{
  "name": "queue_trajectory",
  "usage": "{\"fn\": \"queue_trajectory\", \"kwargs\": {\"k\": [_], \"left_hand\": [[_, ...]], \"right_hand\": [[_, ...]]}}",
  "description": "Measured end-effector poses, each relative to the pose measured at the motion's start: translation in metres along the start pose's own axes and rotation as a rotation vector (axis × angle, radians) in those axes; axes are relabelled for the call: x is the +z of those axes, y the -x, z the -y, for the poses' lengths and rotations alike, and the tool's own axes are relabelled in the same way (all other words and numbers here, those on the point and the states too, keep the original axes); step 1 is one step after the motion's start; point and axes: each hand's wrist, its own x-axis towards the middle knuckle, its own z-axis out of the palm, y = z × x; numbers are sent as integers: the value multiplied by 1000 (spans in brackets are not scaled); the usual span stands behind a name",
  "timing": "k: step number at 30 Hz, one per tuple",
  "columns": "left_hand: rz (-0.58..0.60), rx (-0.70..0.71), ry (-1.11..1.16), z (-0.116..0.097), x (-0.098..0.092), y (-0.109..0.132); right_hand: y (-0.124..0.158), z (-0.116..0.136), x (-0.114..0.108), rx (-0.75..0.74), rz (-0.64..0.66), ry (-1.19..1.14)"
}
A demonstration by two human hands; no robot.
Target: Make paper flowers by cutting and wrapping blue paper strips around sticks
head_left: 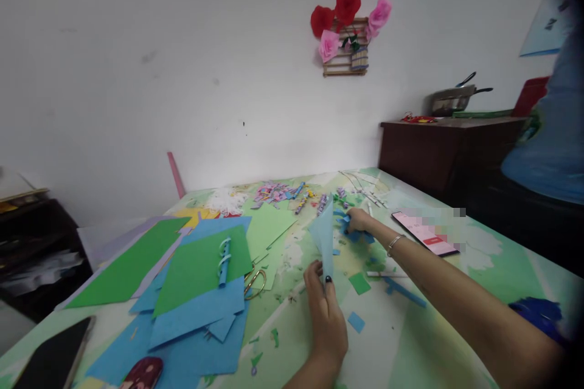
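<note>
My left hand (326, 316) holds a light blue paper sheet (325, 237) on edge, pinched at its lower end between thumb and fingers. Farther off, my right hand (358, 220) reaches down with curled fingers onto a small heap of dark blue paper scraps (365, 237); its fingertips are partly hidden. A green paper square (359, 283) and a small blue paper piece (356, 322) lie to the right of my left hand. Near my right forearm is a blue paper strip (406, 292). Gold-handled scissors (255, 284) rest left of my left hand, partly under paper.
Stacked green sheets (196, 273) and blue sheets (219, 352) cover the table's left, with a blue paper roll (223, 264) on top. One phone (57, 352) lies front left, another (429, 234) at right. Colourful shreds (274, 192) sit at the back. A dark cabinet (424, 146) stands behind right.
</note>
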Motion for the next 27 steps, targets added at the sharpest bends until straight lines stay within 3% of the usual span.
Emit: {"fn": "queue_trajectory", "kwargs": {"k": [4,8,13,18,27], "left_hand": [[6,-29,8,0,1,0],[16,-51,13,-5,0,0],[0,-94,-6,-6,0,1],[-25,-114,-34,-2,1,0],[-9,-81,-7,-7,-1,-2]], "right_hand": [[-8,4,11,41,70,94],[-14,4,1,40,121,129],[-24,7,-13,37,59,130],[-31,16,-6,40,38,131],[-1,22,-9,-63,251,103]]}}
